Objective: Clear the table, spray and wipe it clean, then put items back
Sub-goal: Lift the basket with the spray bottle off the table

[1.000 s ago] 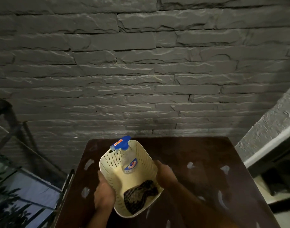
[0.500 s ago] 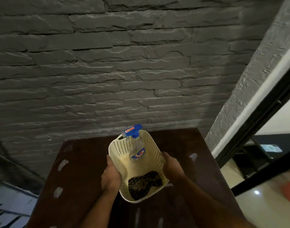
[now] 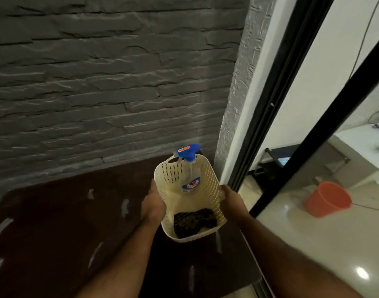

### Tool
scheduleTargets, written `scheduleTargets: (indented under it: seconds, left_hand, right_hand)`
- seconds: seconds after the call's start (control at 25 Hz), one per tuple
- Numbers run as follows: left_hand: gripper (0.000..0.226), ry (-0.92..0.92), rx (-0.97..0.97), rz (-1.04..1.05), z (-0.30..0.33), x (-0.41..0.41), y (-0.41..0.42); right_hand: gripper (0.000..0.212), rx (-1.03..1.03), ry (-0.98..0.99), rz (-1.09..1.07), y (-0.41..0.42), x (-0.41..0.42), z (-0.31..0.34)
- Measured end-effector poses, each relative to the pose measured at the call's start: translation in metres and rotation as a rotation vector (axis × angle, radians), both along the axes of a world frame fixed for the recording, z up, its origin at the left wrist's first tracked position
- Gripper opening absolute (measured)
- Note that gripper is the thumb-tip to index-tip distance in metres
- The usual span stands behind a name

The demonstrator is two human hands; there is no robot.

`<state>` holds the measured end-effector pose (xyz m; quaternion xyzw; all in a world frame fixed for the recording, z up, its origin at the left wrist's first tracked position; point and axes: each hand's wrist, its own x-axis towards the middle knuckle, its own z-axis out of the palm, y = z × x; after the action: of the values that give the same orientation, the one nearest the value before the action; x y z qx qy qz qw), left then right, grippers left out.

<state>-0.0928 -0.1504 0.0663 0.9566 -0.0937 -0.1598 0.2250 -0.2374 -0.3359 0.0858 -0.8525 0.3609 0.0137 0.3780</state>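
A cream perforated plastic basket [image 3: 210, 183] is held over the right part of the dark brown table [image 3: 55, 222]. My left hand [image 3: 152, 208] grips its left wall and my right hand [image 3: 232, 202] grips its right wall. Inside stands a clear spray bottle [image 3: 190, 181] with a blue trigger head poking over the far rim. A dark patterned cloth [image 3: 194, 222] lies crumpled in the basket's bottom.
A grey stone-brick wall [image 3: 98, 82] backs the table. Right of the table runs a black sliding-door frame [image 3: 276, 100], with a pale tiled floor beyond. An orange bucket [image 3: 327, 198] stands on that floor. Pale smears mark the tabletop.
My view has swung to the right, bringing the door frame and the room beyond into sight. The basket, held in both hands, has shifted toward the table's right edge.
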Motion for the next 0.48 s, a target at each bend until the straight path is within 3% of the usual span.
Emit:
scheduleTargets:
  seconds: [0.12,0.48]
  left_hand:
    - [0.045,0.004,-0.010,-0.047,-0.008,-0.017,-0.017]
    - [0.055,0.034,-0.025,-0.012,-0.022,-0.050,-0.016]
  right_hand:
    - [0.046,0.003,0.001,-0.033,-0.016,-0.028,-0.012]
    - [0.038,0.019,0.023,-0.021,-0.022,-0.057,-0.031]
